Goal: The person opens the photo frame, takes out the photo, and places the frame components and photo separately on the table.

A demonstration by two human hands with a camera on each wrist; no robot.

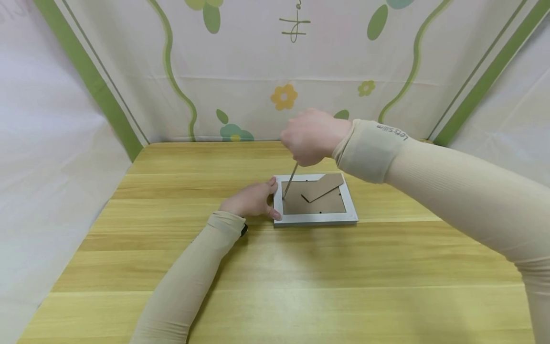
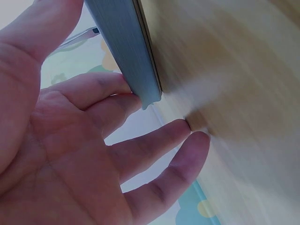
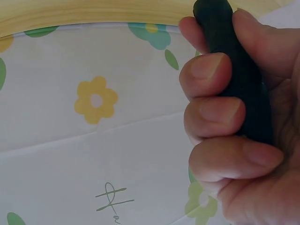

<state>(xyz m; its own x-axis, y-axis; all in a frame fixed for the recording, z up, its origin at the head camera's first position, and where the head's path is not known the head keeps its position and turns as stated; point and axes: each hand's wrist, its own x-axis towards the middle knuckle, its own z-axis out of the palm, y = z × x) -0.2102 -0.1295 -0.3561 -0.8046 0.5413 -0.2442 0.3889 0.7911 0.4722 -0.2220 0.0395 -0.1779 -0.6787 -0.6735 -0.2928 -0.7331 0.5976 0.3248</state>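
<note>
A picture frame (image 1: 315, 218) with a silvery-white border lies on the table, its brown backing board (image 1: 296, 205) facing up. My left hand (image 1: 250, 199) holds the frame's left side, thumb on the near corner and fingertips at the far one. In the left wrist view two fingers touch the frame's edge (image 2: 124, 42); the other two reach toward the tabletop. Above the frame my right hand (image 1: 313, 136) grips a screwdriver (image 1: 291, 179), its dark handle (image 3: 239, 79) wrapped by curled fingers. The thin metal shaft slants down to a small black tab (image 1: 283, 198) at the backing's left edge.
A brown easel stand flap (image 1: 328, 185) lies on the backing, with several dark tabs around the board's edges. The wooden table (image 1: 301, 286) reaches back to a white curtain (image 1: 245, 57) with flower prints. More white fabric hangs at both sides.
</note>
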